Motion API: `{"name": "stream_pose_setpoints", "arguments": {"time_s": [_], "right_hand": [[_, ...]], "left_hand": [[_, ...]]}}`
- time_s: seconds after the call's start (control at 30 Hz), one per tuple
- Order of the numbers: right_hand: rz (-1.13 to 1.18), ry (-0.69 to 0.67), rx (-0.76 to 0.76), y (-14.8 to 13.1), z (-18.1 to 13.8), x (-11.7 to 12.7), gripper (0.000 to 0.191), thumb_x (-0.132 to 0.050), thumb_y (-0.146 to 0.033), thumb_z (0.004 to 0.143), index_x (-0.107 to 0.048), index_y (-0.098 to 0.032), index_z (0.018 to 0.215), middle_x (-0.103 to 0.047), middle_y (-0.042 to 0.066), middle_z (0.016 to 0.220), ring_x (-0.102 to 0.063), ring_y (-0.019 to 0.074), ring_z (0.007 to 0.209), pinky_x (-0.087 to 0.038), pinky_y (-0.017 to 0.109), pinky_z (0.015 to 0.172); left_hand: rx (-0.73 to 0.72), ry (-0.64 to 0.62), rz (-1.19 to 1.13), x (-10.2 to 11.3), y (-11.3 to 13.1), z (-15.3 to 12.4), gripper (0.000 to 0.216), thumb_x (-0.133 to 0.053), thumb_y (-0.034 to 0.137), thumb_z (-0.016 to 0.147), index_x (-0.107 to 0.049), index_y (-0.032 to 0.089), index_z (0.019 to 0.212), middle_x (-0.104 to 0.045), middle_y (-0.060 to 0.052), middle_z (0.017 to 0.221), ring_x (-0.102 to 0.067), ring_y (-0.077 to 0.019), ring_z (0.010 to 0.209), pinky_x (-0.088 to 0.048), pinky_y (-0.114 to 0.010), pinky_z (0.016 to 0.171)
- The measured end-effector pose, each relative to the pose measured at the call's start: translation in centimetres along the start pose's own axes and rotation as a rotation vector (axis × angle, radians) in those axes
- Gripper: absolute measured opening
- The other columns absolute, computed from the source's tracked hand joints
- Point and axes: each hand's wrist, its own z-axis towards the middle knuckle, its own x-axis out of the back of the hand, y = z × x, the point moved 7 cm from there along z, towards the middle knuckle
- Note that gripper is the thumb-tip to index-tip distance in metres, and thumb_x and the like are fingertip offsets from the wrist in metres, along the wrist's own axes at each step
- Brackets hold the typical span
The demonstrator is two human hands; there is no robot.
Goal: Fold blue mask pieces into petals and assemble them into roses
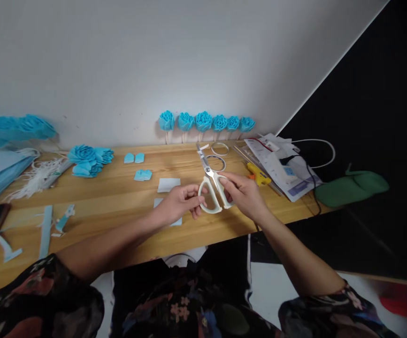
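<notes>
A pair of scissors (208, 171) with white handles is held above the table, its blades pointing away from me. My left hand (183, 199) is closed around the left handle loop. My right hand (242, 192) grips the right loop. Near the blade tips is a small white scrap (202, 147); whether it touches them I cannot tell. Under and beside my left hand lie pale rectangular pieces (169, 184), one partly covered by the hand. Farther left are small blue cut pieces (143, 175). Two tape rolls or rings (216, 163) lie just beyond the scissors.
Several blue flowers (203, 121) on sticks stand along the wall. More blue flowers (87, 160), white strings (43, 176) and stacked blue sheets (2, 173) lie left, with scraps (46, 230) nearer. A yellow glue gun (258, 174), papers (296, 180) and a green pouch (351, 188) are right.
</notes>
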Motion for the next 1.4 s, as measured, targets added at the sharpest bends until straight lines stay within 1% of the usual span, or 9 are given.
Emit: {"name": "stream_pose_setpoints", "arguments": {"time_s": [0.23, 0.4, 0.5, 0.6, 0.7, 0.87, 1.0, 1.2, 1.4], "right_hand": [[-0.142, -0.166, 0.008, 0.3, 1.3, 1.1, 0.037, -0.058, -0.047, 0.087, -0.077, -0.023, 0.107, -0.065, -0.001, 0.063, -0.047, 0.0115, 0.049, -0.038, 0.025, 0.049], [-0.26, -0.216, -0.084, 5.7, 4.1, 0.8, 0.041, -0.054, -0.046, 0.088, -0.076, -0.018, 0.11, -0.065, -0.001, 0.06, -0.051, 0.0134, 0.051, -0.037, 0.025, 0.051], [-0.372, -0.269, -0.047, 7.8, 4.7, 0.5, 0.035, -0.056, -0.042, 0.089, -0.076, -0.019, 0.104, -0.076, 0.006, 0.086, -0.064, 0.0181, 0.072, -0.045, 0.028, 0.064], [-0.624, -0.13, 0.051, 6.7, 5.1, 1.1, 0.035, -0.052, -0.044, 0.093, -0.076, -0.019, 0.102, -0.076, 0.011, 0.103, -0.067, 0.0246, 0.092, -0.046, 0.032, 0.076], [-0.752, 0.085, 0.107, 3.6, 5.4, 1.4, 0.038, -0.047, -0.043, 0.096, -0.073, -0.018, 0.109, -0.075, 0.014, 0.106, -0.066, 0.0265, 0.093, -0.044, 0.034, 0.075], [-0.589, -0.087, 0.257, -0.6, 6.6, -4.1, 0.032, -0.047, -0.036, 0.097, -0.073, -0.021, 0.106, -0.076, 0.008, 0.101, -0.068, 0.0234, 0.089, -0.043, 0.031, 0.076], [-0.542, -0.237, 0.324, -3.0, 8.2, -9.9, 0.031, -0.046, -0.034, 0.097, -0.073, -0.022, 0.107, -0.076, 0.007, 0.108, -0.067, 0.0233, 0.095, -0.042, 0.03, 0.075], [-0.679, -0.443, 0.347, -4.9, 11.7, -17.6, 0.032, -0.044, -0.033, 0.097, -0.073, -0.022, 0.103, -0.076, 0.008, 0.103, -0.066, 0.0231, 0.089, -0.033, 0.029, 0.063], [-0.655, -0.583, 0.273, -4.4, 13.8, -22.1, 0.028, -0.055, -0.041, 0.09, -0.069, -0.022, 0.105, -0.075, 0.006, 0.103, -0.063, 0.0193, 0.086, -0.03, 0.026, 0.061]], "left_hand": [[-0.036, -0.036, 0.154, 1.7, -1.1, -0.3, 0.034, -0.066, 0.042, 0.082, -0.071, 0.021, 0.108, -0.069, -0.002, 0.074, -0.062, -0.0114, 0.056, -0.052, -0.026, 0.057], [-0.173, 0.303, 0.509, 9.1, 1.3, 0.4, 0.035, -0.055, 0.047, 0.088, -0.075, 0.018, 0.093, -0.075, -0.007, 0.085, -0.058, -0.0109, 0.052, -0.05, -0.027, 0.054], [-0.215, 0.447, 0.544, 12.9, 3.2, -1.0, 0.042, -0.051, 0.05, 0.089, -0.074, 0.016, 0.094, -0.074, -0.009, 0.087, -0.059, -0.0127, 0.058, -0.05, -0.026, 0.054], [-0.225, 0.545, 0.611, 15.1, 4.4, -2.3, 0.04, -0.051, 0.049, 0.088, -0.074, 0.016, 0.089, -0.073, -0.007, 0.086, -0.058, -0.0125, 0.06, -0.048, -0.024, 0.054], [-0.234, 0.66, 0.712, 16.7, 4.9, -2.8, 0.035, -0.051, 0.044, 0.088, -0.072, 0.017, 0.081, -0.072, -0.005, 0.08, -0.055, -0.0109, 0.056, -0.045, -0.023, 0.054], [-0.248, 0.813, 0.831, 19.9, 3.9, -3.0, 0.031, -0.048, 0.035, 0.089, -0.073, 0.017, 0.089, -0.075, -0.006, 0.089, -0.062, -0.0134, 0.067, -0.048, -0.024, 0.063], [-0.223, 0.829, 0.864, 21.5, 2.4, -3.1, 0.036, -0.048, 0.04, 0.089, -0.074, 0.017, 0.098, -0.075, -0.006, 0.088, -0.064, -0.0162, 0.072, -0.048, -0.025, 0.066], [-0.251, 0.857, 0.781, 21.8, 1.9, -3.2, 0.032, -0.047, 0.035, 0.089, -0.073, 0.016, 0.09, -0.076, -0.007, 0.095, -0.065, -0.0161, 0.076, -0.049, -0.026, 0.071], [-0.218, 0.81, 0.806, 21.5, 1.3, -2.5, 0.034, -0.046, 0.035, 0.091, -0.074, 0.016, 0.099, -0.076, -0.006, 0.092, -0.068, -0.0189, 0.083, -0.05, -0.028, 0.077]]}}
